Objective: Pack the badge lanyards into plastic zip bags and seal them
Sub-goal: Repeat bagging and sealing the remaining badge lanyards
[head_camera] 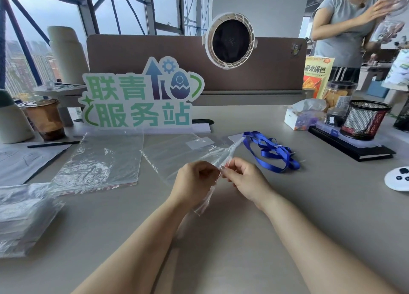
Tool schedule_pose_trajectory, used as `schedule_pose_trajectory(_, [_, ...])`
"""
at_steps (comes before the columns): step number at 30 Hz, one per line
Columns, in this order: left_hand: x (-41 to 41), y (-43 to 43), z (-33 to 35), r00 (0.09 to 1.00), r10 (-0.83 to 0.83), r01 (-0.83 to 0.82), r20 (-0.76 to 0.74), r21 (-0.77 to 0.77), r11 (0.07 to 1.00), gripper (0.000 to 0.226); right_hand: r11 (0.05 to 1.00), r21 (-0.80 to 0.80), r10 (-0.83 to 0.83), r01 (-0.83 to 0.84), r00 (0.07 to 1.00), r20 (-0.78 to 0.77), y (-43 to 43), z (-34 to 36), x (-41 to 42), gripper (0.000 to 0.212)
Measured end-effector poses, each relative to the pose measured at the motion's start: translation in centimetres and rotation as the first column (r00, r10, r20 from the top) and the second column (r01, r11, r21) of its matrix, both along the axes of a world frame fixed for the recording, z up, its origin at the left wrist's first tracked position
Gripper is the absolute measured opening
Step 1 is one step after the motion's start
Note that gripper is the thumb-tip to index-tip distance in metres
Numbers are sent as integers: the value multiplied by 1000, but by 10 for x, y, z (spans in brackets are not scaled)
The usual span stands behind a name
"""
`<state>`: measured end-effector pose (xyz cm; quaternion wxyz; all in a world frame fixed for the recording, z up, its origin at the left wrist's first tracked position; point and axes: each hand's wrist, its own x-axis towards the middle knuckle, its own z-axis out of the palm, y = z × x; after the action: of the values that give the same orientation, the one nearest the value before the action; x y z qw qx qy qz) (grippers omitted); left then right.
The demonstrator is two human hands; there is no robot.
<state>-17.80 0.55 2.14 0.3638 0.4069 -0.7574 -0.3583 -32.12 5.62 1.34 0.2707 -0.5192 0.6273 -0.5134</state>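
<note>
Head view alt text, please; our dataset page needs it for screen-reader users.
Both hands pinch one clear zip bag above a grey desk, left hand and right hand close together. A blue lanyard lies on the desk beyond the right hand; more bags lie flat to the left.

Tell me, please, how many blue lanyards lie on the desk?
1: the blue lanyard lies heaped right of the zip bag pinched by left hand and right hand. More may hide in the bag stack at left.

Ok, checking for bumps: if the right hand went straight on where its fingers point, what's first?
The right hand would likely meet the left hand first, across the zip bag both pinch.
</note>
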Motion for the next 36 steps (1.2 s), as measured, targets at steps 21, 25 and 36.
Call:
schedule_pose_trajectory(21, [60,-41,13,848,495,-530,-188,-330,782,14,977,31,-170,210,859,-483,-13,-9,-12,18])
schedule_pose_trajectory(25, [68,-47,20,787,544,-616,-291,-328,716,17,993,89,5,73,747,-665,-45,-3,-5,35])
schedule_pose_trajectory(36, [60,-62,12,814,533,-581,-233,-332,743,19,886,425,271,187,534,-801,-104,-3,-12,57])
